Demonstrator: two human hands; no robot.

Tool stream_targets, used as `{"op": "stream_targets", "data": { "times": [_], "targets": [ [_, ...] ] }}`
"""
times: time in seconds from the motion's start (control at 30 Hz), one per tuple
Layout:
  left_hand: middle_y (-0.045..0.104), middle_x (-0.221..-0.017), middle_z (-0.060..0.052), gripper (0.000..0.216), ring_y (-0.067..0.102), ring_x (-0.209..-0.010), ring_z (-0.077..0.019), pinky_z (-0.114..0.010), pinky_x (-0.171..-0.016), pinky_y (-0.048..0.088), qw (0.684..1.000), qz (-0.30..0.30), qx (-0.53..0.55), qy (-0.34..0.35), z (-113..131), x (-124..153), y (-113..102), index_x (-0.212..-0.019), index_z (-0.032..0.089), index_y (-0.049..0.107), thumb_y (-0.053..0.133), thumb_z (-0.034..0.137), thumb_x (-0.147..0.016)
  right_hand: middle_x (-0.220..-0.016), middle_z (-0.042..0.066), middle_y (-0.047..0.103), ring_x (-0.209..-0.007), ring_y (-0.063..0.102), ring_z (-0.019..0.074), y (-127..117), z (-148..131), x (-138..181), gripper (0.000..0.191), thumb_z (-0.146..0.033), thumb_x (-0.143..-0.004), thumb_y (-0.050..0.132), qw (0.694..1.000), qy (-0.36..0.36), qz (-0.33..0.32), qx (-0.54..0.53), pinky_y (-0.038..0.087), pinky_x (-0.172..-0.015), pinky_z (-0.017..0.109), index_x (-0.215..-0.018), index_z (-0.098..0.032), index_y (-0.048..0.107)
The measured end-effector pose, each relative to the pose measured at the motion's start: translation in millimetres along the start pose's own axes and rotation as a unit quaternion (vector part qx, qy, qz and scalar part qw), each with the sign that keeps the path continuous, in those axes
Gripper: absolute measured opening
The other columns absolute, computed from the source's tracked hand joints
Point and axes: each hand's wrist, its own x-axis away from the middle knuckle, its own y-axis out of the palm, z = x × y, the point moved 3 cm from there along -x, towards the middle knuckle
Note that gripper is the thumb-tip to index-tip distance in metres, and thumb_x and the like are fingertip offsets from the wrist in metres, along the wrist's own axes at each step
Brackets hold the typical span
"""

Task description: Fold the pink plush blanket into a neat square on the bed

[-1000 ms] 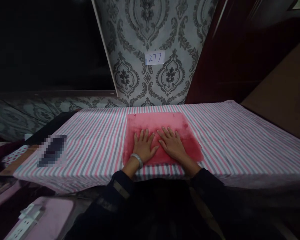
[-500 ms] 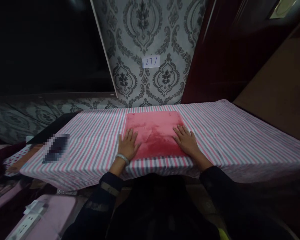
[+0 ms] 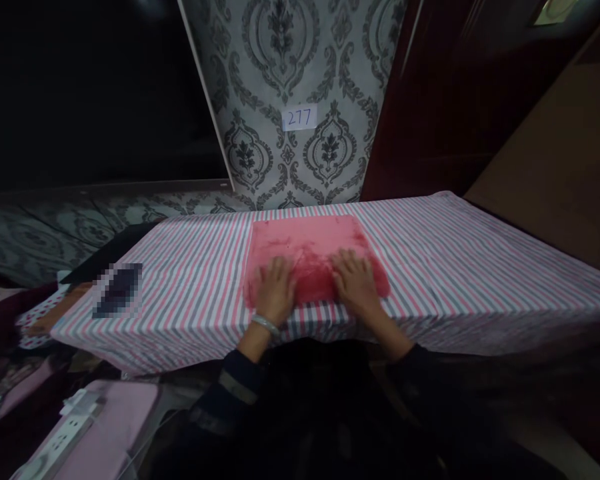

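Note:
A square of pink, velvety cloth (image 3: 300, 233) with darker red patches lies flat on the striped tablecloth (image 3: 200, 267). My left hand (image 3: 276, 290), with a bracelet at the wrist, rests palm down on the cloth's front left part. On its front right part lies my right hand (image 3: 355, 281), also palm down. Both hands are somewhat blurred, but their fingers look stretched out and nothing is held in them. The cloth's front edge is partly hidden under my hands.
A pixelated dark item (image 3: 117, 291) lies at the table's left. Lower left, a power strip (image 3: 63, 440) sits on a pink surface (image 3: 125, 407). Behind stand a patterned wall (image 3: 290, 60) with a paper marked 277 (image 3: 300, 118) and a large dark screen (image 3: 95, 93).
Both hands have moved inward across the pink cloth, closer to each other. The red patches on its surface look different, and more of its front corners shows. The view has shifted slightly.

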Motion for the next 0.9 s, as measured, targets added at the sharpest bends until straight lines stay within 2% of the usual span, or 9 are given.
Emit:
{"op": "stream_targets", "data": {
  "times": [0.07,0.13,0.27,0.5,0.7,0.9],
  "targets": [
    [0.034,-0.166,-0.013,0.055,0.026,-0.155,-0.0293,-0.063,-0.126,0.019,0.997,-0.017,0.000,0.070,31,-7,13,-0.156,0.018,0.040,0.035,0.031,-0.103,-0.163,0.009,0.038,-0.151,0.028,0.0305,8,-27,1,0.053,-0.030,-0.104,0.032,0.999,-0.037,-0.030,0.000,0.022,-0.120,0.058,-0.154,-0.022,0.048],
    [0.034,-0.166,-0.014,0.056,0.027,-0.155,-0.0302,-0.066,-0.125,0.019,0.996,-0.025,-0.007,0.088,46,-12,26,-0.157,0.016,0.039,0.037,0.030,-0.102,-0.163,0.009,0.038,-0.151,0.028,0.0309,17,-39,2,0.054,-0.028,-0.103,0.034,0.998,-0.050,-0.047,0.002,0.020,-0.120,0.059,-0.154,-0.021,0.048],
    [0.037,-0.164,-0.014,0.057,0.029,-0.154,-0.0301,-0.064,-0.125,0.019,0.996,-0.010,-0.020,0.084,45,-13,42,-0.157,0.015,0.039,0.038,0.030,-0.102,-0.164,0.007,0.036,-0.152,0.026,0.0308,25,-38,5,0.054,-0.028,-0.102,0.036,0.998,-0.050,-0.048,0.010,0.019,-0.121,0.058,-0.155,-0.023,0.047],
    [0.035,-0.165,-0.014,0.062,0.029,-0.154,-0.0338,-0.065,-0.124,0.018,0.997,0.012,-0.036,0.063,10,-3,35,-0.156,0.019,0.043,0.045,0.046,-0.101,-0.162,0.007,0.040,-0.151,0.029,0.0295,26,-19,10,0.053,-0.036,-0.104,0.040,0.999,-0.048,-0.008,0.016,0.021,-0.121,0.054,-0.154,-0.024,0.047],
    [0.037,-0.164,-0.011,0.059,0.027,-0.155,-0.0339,-0.069,-0.123,0.015,0.998,0.019,-0.053,0.016,-40,14,23,-0.155,0.022,0.043,0.042,0.044,-0.101,-0.159,0.010,0.044,-0.148,0.032,0.0324,21,34,25,0.053,-0.042,-0.104,0.040,0.998,0.017,0.018,0.060,0.030,-0.116,0.058,-0.152,-0.023,0.050],
    [0.034,-0.166,-0.004,0.056,0.022,-0.156,-0.0325,-0.065,-0.122,0.024,0.999,0.001,-0.019,-0.046,-75,28,15,-0.157,0.024,0.041,0.029,0.036,-0.104,-0.164,0.006,0.037,-0.146,0.035,0.0343,20,80,42,0.058,-0.039,-0.104,0.036,0.995,0.057,-0.002,0.083,0.044,-0.107,0.057,-0.161,-0.030,0.034]
  ]
}}
